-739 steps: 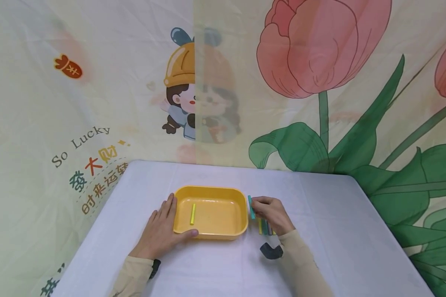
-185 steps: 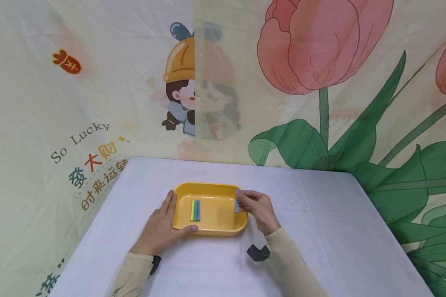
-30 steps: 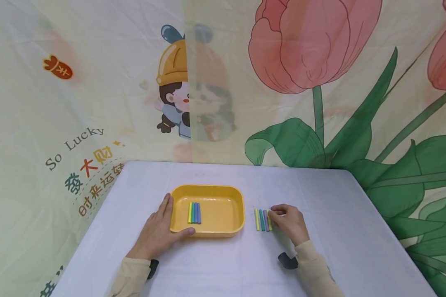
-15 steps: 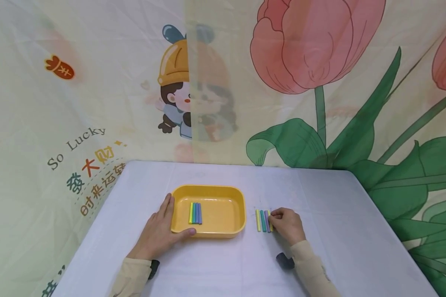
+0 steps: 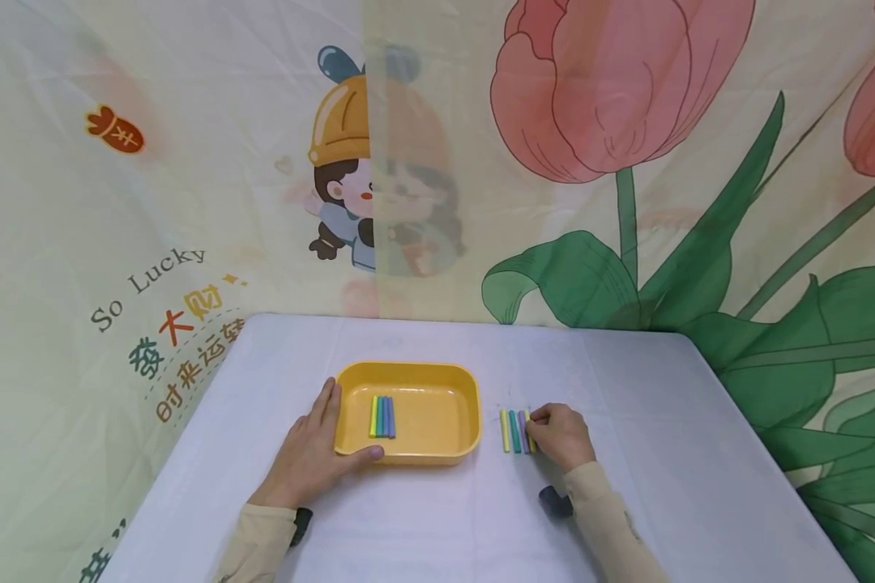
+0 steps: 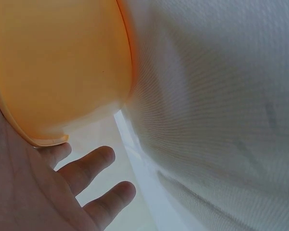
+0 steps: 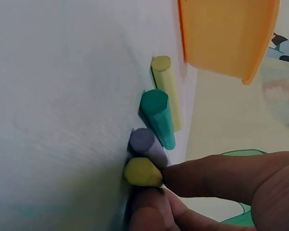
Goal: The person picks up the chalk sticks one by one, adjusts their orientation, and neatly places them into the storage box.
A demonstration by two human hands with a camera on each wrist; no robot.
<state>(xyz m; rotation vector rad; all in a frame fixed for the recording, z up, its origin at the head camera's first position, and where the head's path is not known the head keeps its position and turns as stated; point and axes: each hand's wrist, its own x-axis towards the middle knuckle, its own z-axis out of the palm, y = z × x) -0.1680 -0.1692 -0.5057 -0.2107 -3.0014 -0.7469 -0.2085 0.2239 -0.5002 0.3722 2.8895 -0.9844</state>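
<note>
My left hand [image 5: 306, 453] lies along the left side of the yellow tray [image 5: 437, 455], fingers straight against its outer wall and thumb over the near rim. The left wrist view shows those fingers extended outside the tray wall [image 6: 62, 62]. Inside the tray, a row of chalk sticks [image 5: 382, 417] in yellow, green, blue and purple lies side by side. Right of the tray, my right hand [image 5: 563, 437] pinches the rightmost yellow chalk [image 7: 142, 172] between thumb and finger. Beside it lie a purple chalk [image 7: 143, 140], a green chalk [image 7: 156, 113] and a pale yellow chalk [image 7: 166, 86].
A white cloth covers the table [image 5: 627, 421]. Behind it hangs a printed curtain [image 5: 437, 162] with tulips and a cartoon figure. A black wrist band [image 5: 556, 502] shows below the right hand.
Since the earliest frame, green, blue and purple chalks have joined the yellow one in the tray. In the last second my right hand has shifted slightly left, closing on the rightmost yellow chalk.
</note>
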